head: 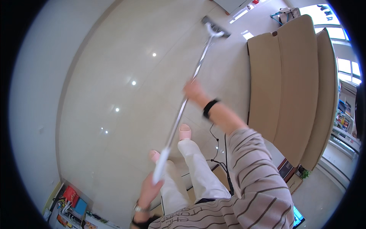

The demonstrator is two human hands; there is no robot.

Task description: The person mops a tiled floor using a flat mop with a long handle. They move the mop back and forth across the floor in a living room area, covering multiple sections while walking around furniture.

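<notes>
A floor mop with a metal pole (pixel 179 114) slants from near my body up towards the top of the view. My left hand (pixel 150 186) is closed round the lower end of its white plastic handle (pixel 161 164). Midway up the pole, my right hand (pixel 193 90) grips the metal; it is blurred. The mop's dark, flat head (pixel 216 27), joined by a white bracket, rests on the glossy tiled floor (pixel 120 71). My feet, in pink slippers (pixel 185 133), stand below the pole.
A tan sofa (pixel 286 86) runs along the right side. Black cables (pixel 217 148) lie beside my right leg. A white wall (pixel 43 94) bounds the left. A cluttered shelf (pixel 71 219) stands at the lower left, a white cabinet (pixel 233 5) at the top, and a potted plant (pixel 306 173) at the lower right.
</notes>
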